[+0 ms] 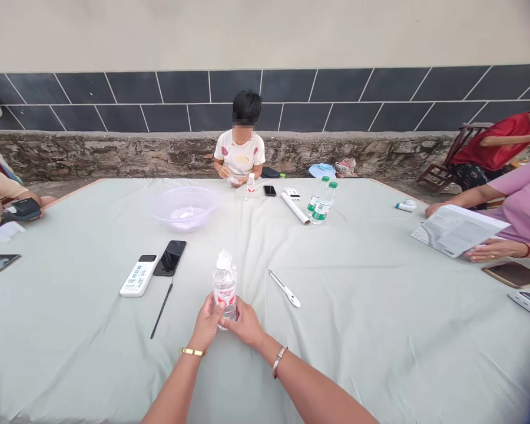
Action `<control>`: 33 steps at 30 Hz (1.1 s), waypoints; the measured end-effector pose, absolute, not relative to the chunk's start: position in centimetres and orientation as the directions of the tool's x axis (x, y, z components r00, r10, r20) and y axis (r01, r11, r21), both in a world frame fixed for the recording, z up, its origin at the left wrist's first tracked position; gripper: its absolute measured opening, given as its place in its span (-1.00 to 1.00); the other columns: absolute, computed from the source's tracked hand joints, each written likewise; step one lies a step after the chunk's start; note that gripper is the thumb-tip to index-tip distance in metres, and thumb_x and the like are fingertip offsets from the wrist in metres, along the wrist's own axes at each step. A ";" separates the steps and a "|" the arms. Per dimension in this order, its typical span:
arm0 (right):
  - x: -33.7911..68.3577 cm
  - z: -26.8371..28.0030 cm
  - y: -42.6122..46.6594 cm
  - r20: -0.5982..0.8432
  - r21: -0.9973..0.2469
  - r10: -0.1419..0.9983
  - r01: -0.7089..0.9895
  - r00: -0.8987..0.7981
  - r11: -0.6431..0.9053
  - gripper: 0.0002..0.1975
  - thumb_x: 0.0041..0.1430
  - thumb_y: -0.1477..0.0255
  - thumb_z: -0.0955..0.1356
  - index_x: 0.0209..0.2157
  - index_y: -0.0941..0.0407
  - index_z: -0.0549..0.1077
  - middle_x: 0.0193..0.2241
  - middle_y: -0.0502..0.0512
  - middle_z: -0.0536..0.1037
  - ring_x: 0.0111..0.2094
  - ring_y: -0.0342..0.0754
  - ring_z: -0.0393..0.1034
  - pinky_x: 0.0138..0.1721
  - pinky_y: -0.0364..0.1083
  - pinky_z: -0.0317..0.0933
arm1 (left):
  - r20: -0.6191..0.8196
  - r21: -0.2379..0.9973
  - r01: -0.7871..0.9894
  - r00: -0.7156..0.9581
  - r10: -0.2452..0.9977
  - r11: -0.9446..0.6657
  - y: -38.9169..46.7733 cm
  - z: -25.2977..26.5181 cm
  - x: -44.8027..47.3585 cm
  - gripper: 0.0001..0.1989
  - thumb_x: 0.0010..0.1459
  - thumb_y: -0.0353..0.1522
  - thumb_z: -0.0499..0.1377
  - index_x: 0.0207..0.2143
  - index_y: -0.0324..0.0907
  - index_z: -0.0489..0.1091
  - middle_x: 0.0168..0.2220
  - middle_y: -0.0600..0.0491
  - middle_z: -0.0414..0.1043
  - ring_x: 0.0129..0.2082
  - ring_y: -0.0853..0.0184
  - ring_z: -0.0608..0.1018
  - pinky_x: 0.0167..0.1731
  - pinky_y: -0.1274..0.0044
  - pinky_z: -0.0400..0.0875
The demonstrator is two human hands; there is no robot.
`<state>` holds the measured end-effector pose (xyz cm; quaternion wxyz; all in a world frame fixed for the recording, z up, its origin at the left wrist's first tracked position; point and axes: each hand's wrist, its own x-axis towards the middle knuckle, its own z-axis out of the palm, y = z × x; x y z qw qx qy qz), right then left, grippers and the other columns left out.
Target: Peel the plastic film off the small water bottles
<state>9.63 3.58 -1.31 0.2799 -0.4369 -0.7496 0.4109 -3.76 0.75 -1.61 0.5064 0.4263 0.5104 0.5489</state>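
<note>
a gold bracelet [191, 352] is worn on the left wrist, a silver bracelet [279, 363] on the right. between the left hand [206, 321] and the right hand [246, 324], a small clear bottle [224, 296] is held upright over the near part of the cloth-covered table [357, 353], its lower half clasped by both; whether its base is rested on the cloth cannot be told. crinkled clear film [224, 259] is gathered around its top. to its right a white box cutter [285, 288] is laid; to its left, a white power bank [139, 277] and a black phone [170, 258] are placed side by side. farther off, a translucent basin [159, 215], a white roll [295, 208] and two green-capped bottles [322, 201] are seen. at the far edge, another small bottle [249, 188] is set before a seated person [238, 152].
</note>
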 end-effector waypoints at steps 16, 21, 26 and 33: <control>12.2 -3.2 3.2 0.174 -0.899 0.958 0.361 -0.228 0.249 -0.69 0.18 0.23 0.24 -0.16 0.11 0.45 -0.29 0.12 0.52 -0.33 -0.05 0.38 -0.26 -0.07 0.29 | -0.272 0.942 -0.301 -0.435 0.859 0.146 -0.5 -2.3 -1.0 -0.41 -0.17 -0.01 0.29 -0.17 -0.19 0.29 -0.22 -0.05 0.47 -0.24 0.26 0.52 -0.26 0.47 0.39; 18.6 -1.1 7.7 0.216 -0.460 0.967 0.888 0.135 -0.021 -0.64 0.13 0.41 0.28 -0.01 0.14 0.38 0.00 0.25 0.39 0.03 0.16 0.21 -0.01 0.10 0.11 | -0.305 0.951 -0.114 -0.494 0.814 0.287 0.2 -2.1 -1.2 -0.46 -0.08 0.09 0.14 -0.26 -0.18 0.29 -0.28 0.01 0.45 -0.31 0.28 0.49 -0.35 0.49 0.35; 21.5 -0.2 9.5 -0.032 -0.233 0.995 0.967 0.094 -0.099 -0.75 0.21 0.39 0.25 -0.13 0.16 0.43 -0.19 0.23 0.47 -0.09 0.08 0.30 -0.15 -0.04 0.13 | -0.355 0.864 0.121 -0.541 0.763 0.488 1.7 -1.4 -1.6 -0.50 -0.03 0.12 0.03 -0.45 -0.15 0.24 -0.48 0.07 0.37 -0.46 0.28 0.43 -0.46 0.48 0.27; 16.7 3.0 9.8 -0.090 -0.500 0.991 0.865 -0.097 0.039 -0.75 0.23 0.32 0.22 -0.12 0.09 0.39 -0.36 0.08 0.51 -0.36 -0.06 0.37 -0.41 -0.15 0.08 | -0.325 0.726 0.447 -0.446 0.834 0.522 3.1 -0.4 -2.3 -0.57 0.08 0.05 -0.09 -0.53 -0.09 0.18 -0.49 0.01 0.40 -0.47 0.25 0.46 -0.49 0.49 0.23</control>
